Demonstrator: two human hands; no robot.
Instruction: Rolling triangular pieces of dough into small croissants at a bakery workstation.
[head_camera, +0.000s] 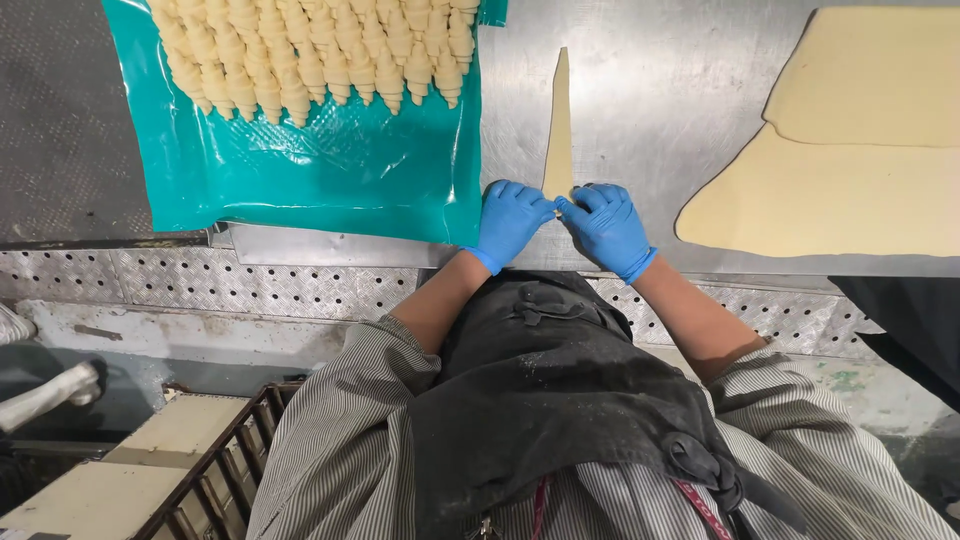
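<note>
Both gloved hands pinch the wide near end of a long dough triangle (559, 125) lying on the steel table (650, 90), its tip pointing far: the left hand (510, 220) and right hand (605, 228) have their fingers curled closed on the base corners. To roll it well, I judge the pull should stay even on both sides, so the piece matches the rolled croissants (320, 50) on the teal sheet (300, 170) at far left.

Bright, even overhead light, soft glare on steel table (650, 90), edges bowed.
</note>
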